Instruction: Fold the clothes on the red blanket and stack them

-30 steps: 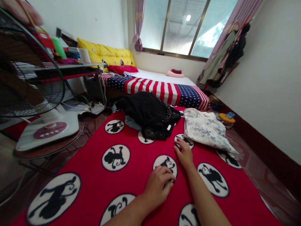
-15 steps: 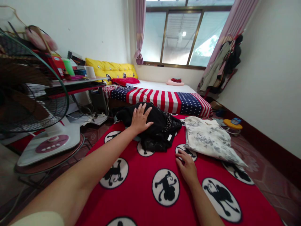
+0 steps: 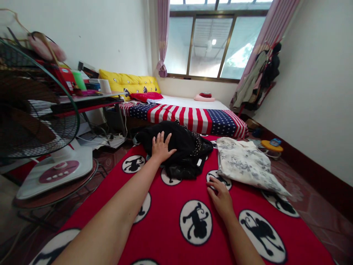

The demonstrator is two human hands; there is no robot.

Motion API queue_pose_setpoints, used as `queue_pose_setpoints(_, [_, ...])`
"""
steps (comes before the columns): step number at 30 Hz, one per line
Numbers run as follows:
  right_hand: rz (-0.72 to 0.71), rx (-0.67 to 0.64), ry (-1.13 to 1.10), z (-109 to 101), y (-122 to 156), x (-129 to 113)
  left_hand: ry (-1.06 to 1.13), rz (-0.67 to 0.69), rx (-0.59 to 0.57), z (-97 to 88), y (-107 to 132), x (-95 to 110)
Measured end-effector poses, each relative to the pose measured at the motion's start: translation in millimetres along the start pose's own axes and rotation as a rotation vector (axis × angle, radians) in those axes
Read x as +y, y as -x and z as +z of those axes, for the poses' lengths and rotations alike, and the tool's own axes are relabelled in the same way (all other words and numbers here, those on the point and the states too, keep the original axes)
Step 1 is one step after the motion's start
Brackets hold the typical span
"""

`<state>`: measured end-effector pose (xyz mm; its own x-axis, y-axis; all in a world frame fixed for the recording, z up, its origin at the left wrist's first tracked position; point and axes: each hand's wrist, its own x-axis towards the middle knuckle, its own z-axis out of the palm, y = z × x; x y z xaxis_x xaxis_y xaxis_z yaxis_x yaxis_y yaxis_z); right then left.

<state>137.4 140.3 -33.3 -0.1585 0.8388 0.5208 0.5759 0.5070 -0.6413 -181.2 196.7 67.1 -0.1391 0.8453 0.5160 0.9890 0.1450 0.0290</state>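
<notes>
My left hand (image 3: 160, 148) lies on a heap of black clothing (image 3: 182, 147), fingers spread and flat on the fabric. The heap sits on a red blanket (image 3: 165, 206) printed with black monkey figures in white circles. My right hand (image 3: 221, 197) rests flat on the blanket, fingers stretched toward a folded white floral garment (image 3: 245, 162) just to its right. Neither hand grips anything.
A standing fan (image 3: 41, 121) with a white base is at the left. A desk (image 3: 88, 99) with clutter stands behind it. A mattress with a stars-and-stripes cover (image 3: 193, 116) lies beyond the clothes. Hanging clothes (image 3: 259, 77) fill the right corner by the window.
My left hand left the blanket near me, reached forward onto the black heap, then slid slightly back toward me. The right hand stayed on the blanket.
</notes>
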Motion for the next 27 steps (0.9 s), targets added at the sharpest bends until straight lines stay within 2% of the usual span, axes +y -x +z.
queue_pose_setpoints(15, [0.019, -0.03, -0.005, -0.7, -1.5, 1.4, 0.038, -0.039, 0.044, -6.8, 10.8, 1.9])
queue_pose_setpoints(18, [0.029, -0.03, -0.002, -1.1, -2.0, 1.0, 0.074, -0.05, 0.086, -8.0, 17.1, 0.9])
queue_pose_setpoints(22, [0.038, -0.015, -0.006, -1.5, -3.8, 0.1, 0.121, -0.091, 0.123, -5.7, 39.7, 0.9])
queue_pose_setpoints(27, [0.051, -0.008, -0.025, -1.5, -4.9, 0.0, 0.155, -0.152, 0.105, -4.1, 83.6, 6.0])
